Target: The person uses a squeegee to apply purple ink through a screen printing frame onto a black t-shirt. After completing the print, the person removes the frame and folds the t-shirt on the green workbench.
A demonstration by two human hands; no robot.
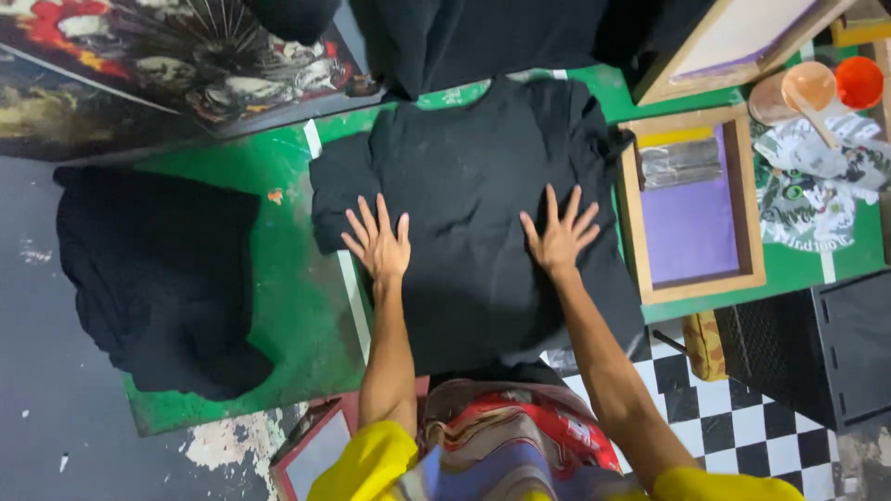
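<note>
A black T-shirt [473,158] lies spread flat on a green worktable [288,288]. My left hand [379,239] presses flat on the shirt's left side, fingers spread wide. My right hand [560,234] lies flat on its right side, fingers also apart. Neither hand grips anything. The shirt's lower hem hangs over the table's near edge toward my body.
A pile of black cloth [158,278] sits at the table's left. A wooden-framed purple screen [691,209] with a grey squeegee lies to the right. Behind it are a printed cloth [817,186], orange cups [858,82] and another frame [733,42]. A checkered floor [733,417] shows below.
</note>
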